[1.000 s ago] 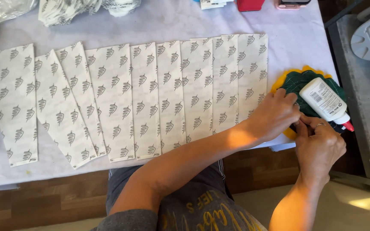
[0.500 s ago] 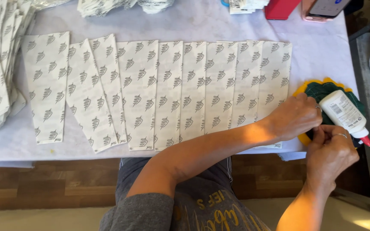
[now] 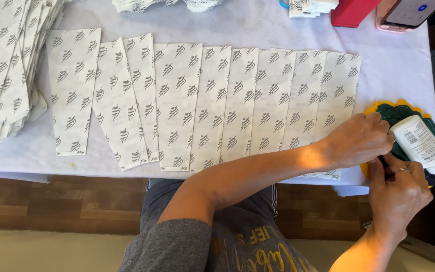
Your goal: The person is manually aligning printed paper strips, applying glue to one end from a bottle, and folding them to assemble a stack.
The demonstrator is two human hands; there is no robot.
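Note:
My left arm crosses over the row of printed paper sheets (image 3: 237,106). My left hand (image 3: 358,141) lies curled at the left edge of a green and yellow dish (image 3: 393,112), its fingertips against a white glue bottle (image 3: 419,143) with a red tip that lies in the dish. My right hand (image 3: 399,196) comes up from below, and its fingers meet the left hand's at the dish's near edge. Something small and dark sits between the fingers, and I cannot make out what it is.
The sheets lie side by side on a white-covered table (image 3: 393,65). A thick pile of the same sheets (image 3: 6,75) is at the far left. A red box (image 3: 351,12) and a phone (image 3: 409,12) stand at the back right. A wooden floor shows below the table's edge.
Both hands have stayed together at the dish. My view has swung left, so the pile of sheets at the left has come into sight.

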